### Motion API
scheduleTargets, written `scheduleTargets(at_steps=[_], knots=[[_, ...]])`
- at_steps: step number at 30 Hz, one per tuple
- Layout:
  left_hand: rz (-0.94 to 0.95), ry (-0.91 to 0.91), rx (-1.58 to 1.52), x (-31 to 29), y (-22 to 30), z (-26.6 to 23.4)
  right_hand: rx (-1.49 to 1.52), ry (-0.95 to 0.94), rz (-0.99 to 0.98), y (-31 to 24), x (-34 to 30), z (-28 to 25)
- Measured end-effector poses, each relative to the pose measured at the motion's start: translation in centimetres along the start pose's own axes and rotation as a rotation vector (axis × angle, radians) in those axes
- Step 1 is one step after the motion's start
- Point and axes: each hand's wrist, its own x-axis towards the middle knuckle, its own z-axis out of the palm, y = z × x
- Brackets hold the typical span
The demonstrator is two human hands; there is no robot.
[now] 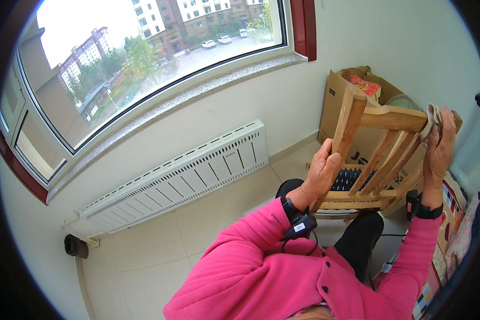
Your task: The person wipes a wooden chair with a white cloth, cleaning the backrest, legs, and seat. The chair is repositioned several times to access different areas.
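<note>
Squarely before the person stands a wooden slat-back chair (349,121), its back nearest the body and its seat showing through the slats (381,160). Close behind it sits an open cardboard box (333,101), so any shove on the frame is best kept light, lest the chair knock the carton. Of the chair's parts, the top rail (394,118) takes the work. The left hand (320,173) grips the left post, thumb on the near side; how far its fingers wrap round is partly hidden. That hold looks sound: a firm brace there should stop the back rocking. The right hand (440,144) has its fingers bent over a pale cloth (431,124), pressing it to the rail's right end. Even pressure along the grain, with the cloth bunched under the fingertips, would suit corners and joints.
</note>
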Motion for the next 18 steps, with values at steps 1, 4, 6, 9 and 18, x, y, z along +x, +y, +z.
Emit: scheduleTargets(at_steps=[1,4,6,9,18], knots=[[-0.006,-0.004,-0.010,-0.1,0.0,0.0,0.002,-0.012,0.021,0.3,-0.3,0.0],[-0.012,-0.008,-0.013,-0.2,0.0,0.1,0.000,-0.019,0.077,1.1,-0.8,0.0],[-0.015,-0.009,-0.020,-0.2,0.1,0.1,0.045,-0.055,0.189,1.5,-0.8,-0.1],[-0.005,-0.004,-0.007,-0.2,0.2,0.1,0.054,-0.047,0.224,2.1,-0.5,0.0],[0.022,0.004,-0.003,0.0,0.7,0.3,0.220,0.038,0.174,-0.1,0.1,0.7]])
